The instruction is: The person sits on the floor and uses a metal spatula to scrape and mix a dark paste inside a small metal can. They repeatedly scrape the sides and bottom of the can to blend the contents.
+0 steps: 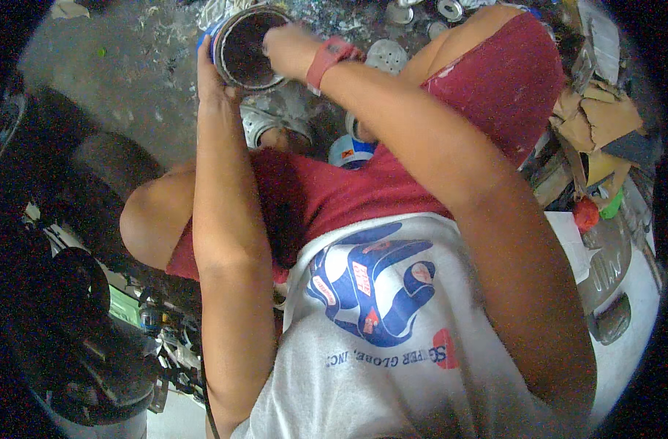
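Note:
A round open can (244, 53) with a blue outside and a dark inside is tilted at the upper left of the middle, its mouth facing me. My left hand (214, 72) is wrapped round the can's left side and underside. At the can's right rim, my right hand (290, 50) has its fingers closed and bent in over the opening. Whatever those fingers hold is too small or blurred to name. A red wristband (335, 60) circles the right wrist.
A blue and white container (351, 151) stands on the floor between my feet, near the pale clogs (386, 55). Loose lids and cans (449, 9) lie at the top. Torn cardboard (598, 117) is piled at right; a dark rounded object (92, 344) is at lower left.

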Motion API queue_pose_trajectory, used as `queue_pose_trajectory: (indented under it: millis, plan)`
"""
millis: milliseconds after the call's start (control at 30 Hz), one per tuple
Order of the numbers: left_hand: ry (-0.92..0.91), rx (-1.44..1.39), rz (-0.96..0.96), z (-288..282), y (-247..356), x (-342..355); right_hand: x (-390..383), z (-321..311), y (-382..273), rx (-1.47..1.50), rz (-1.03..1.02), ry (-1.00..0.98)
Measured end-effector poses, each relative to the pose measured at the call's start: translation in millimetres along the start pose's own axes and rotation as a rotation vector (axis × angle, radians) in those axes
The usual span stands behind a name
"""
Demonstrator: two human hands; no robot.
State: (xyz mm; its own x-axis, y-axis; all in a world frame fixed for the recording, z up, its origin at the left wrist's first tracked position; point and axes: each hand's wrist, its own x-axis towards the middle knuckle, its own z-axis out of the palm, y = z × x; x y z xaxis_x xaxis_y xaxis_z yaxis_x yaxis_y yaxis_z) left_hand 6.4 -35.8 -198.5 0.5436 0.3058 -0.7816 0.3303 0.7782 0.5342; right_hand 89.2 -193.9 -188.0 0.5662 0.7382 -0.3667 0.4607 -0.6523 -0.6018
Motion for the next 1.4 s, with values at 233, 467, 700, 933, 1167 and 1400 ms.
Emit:
queue_pose_trajectory:
  millis: [233,467,700,933,1167,1400]
  plan:
    - [0.098,0.024,-0.008,12.6,10.3,-7.0,6.4,-28.5,-11.4,0.047,0.026,0.054]
    - [0.036,-0.049,0.007,-7.1,0.9,7.5,5.3,-21.7,-19.4,-0.022,-0.018,-0.023]
    - [0.027,-0.002,-0.002,2.5,3.3,4.3,-11.6,1.5,-18.4,-0.094,-0.017,-0.118]
    - [0.019,0.070,-0.003,10.5,5.5,-0.5,-2.2,-10.2,2.4,-0.006,0.032,0.033]
    - [-0.003,-0.001,-0.018,-5.3,6.3,0.2,-13.2,-28.2,-4.8,-0.010,0.041,0.041]
    - [-0.020,-0.130,-0.008,-19.0,-6.4,-29.0,-16.7,-20.7,35.0,0.529,0.215,0.504]
